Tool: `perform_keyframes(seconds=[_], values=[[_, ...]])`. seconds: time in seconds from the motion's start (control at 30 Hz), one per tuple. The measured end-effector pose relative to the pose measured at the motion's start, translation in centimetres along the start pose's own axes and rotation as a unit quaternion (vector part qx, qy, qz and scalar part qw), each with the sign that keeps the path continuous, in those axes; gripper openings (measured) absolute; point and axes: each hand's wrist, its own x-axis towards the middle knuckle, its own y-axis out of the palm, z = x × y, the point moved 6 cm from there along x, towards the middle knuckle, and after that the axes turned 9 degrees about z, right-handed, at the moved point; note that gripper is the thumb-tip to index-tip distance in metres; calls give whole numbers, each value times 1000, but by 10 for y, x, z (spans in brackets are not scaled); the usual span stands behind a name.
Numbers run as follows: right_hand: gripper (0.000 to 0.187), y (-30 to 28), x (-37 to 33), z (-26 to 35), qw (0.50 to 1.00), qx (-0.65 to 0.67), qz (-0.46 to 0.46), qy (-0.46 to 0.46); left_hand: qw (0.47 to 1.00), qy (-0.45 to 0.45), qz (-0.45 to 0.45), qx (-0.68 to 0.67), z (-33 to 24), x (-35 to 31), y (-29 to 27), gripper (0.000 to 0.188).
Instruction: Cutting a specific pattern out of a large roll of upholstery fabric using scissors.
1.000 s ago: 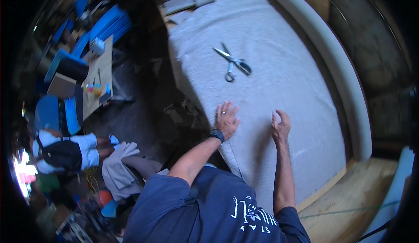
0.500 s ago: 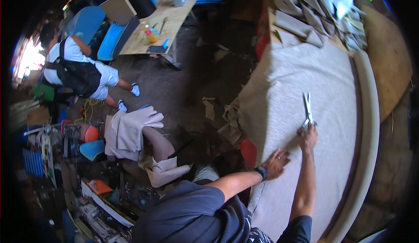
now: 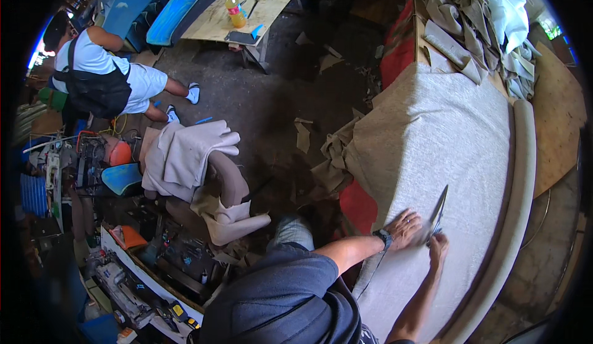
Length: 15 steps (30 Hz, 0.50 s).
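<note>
**— Where do things stand?**

Workshop clutter lies all around you, but the work itself is on the big padded surface (image 3: 469, 158) to your right, covered with a pale grey fabric (image 3: 432, 146). The scissors (image 3: 437, 213) are at its near part, blades pointing away from you across the cloth. Your right hand (image 3: 437, 245) has its grip closed about their handles; I cannot tell how far the blades are parted. Your left hand (image 3: 404, 228) lies flat just beside them, fingers spread, pressing the fabric down.

**— How much is done, would you say?**

Very little, by my reading. The blades sit near your edge of the cloth, and the whole stretch beyond them toward the far end shows no cut line that I can make out. I judge you to be at the start of a long cut, with nearly all of it left.

**— And round about?**

A padded roll (image 3: 519, 177) runs along the far side of the surface. A heap of grey offcuts (image 3: 475, 22) sits at its far end, and loose tan cloth (image 3: 336, 158) hangs off the left corner. On the floor to your left stands a chair draped in beige cloth (image 3: 185, 152), and farther off another person (image 3: 99, 78) bends near a wooden table (image 3: 247, 10).
</note>
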Motion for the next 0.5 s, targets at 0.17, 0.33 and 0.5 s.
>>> perform_keyframes(seconds=[0.17, 0.33, 0.5], values=[[24, 47, -165, -25, 977, 123, 113, 129, 977, 79, -191, -49, 31, 9, 29, 36], [39, 76, -332, -98, 953, 128, 140, 236, 983, 58, -160, -67, 27, -11, -22, 43], [44, 92, -497, -154, 928, 123, 124, 328, 984, 18, -166, -68, -12, -112, -33, 38]])
